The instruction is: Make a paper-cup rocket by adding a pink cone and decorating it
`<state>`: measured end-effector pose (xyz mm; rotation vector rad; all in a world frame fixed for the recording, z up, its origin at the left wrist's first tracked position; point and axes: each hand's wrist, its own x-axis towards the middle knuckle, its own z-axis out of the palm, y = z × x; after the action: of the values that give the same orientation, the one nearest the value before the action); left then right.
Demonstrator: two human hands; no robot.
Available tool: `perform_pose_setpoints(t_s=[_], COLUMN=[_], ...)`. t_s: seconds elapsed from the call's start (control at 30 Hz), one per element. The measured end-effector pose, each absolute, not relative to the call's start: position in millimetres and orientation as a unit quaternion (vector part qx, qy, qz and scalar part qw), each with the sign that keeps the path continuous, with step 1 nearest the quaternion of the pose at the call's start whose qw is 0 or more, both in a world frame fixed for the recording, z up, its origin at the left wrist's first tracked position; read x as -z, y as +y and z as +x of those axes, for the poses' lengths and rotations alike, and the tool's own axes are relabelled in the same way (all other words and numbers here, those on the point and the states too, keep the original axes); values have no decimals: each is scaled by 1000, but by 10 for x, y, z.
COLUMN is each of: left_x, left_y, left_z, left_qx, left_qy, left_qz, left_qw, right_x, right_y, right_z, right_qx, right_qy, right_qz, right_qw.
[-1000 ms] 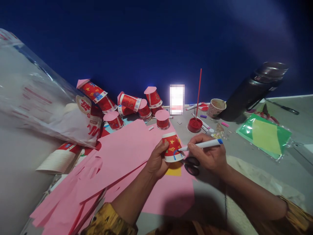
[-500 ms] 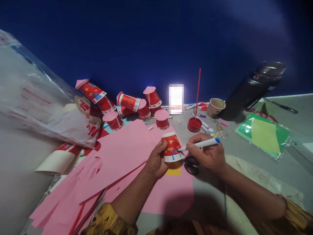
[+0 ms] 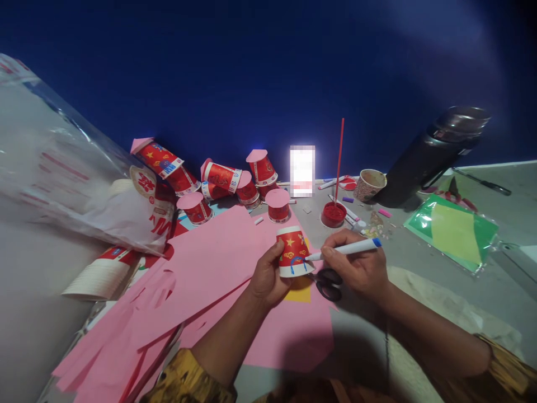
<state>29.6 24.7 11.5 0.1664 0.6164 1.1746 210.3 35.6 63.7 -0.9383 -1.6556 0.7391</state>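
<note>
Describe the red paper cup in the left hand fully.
The red tapered paper cup with white edges is held upside down, wide rim lowest, slightly tilted, over pink paper sheets. Its wall bears a yellow star and swirls, plus a blue arched line near the rim. The left hand grips its left side; a blue-ended white marker appears to touch its right side.

Grey table (image 3: 400,243) bearing pink paper (image 3: 218,240), red tub (image 3: 334,216), patterned cup (image 3: 369,187), black flask (image 3: 423,162)

Dim light — a pixelated white rectangle (image 3: 302,171) glares, while soft shadow darkens pink paper (image 3: 262,341).
</note>
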Motion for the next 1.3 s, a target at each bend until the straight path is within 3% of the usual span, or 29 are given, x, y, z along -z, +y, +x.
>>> perform_pose_setpoints(t_s=[1.3], left_x=[-112], left_y=[235], left_z=[304], left_qx=[-531], left_qy=[282], left_qz=[84], left_qw=[795], right_x=[-697], right_y=[366], right_z=[2121], right_qx=[-341], right_qy=[-707], right_qz=[-356], right_qw=[507])
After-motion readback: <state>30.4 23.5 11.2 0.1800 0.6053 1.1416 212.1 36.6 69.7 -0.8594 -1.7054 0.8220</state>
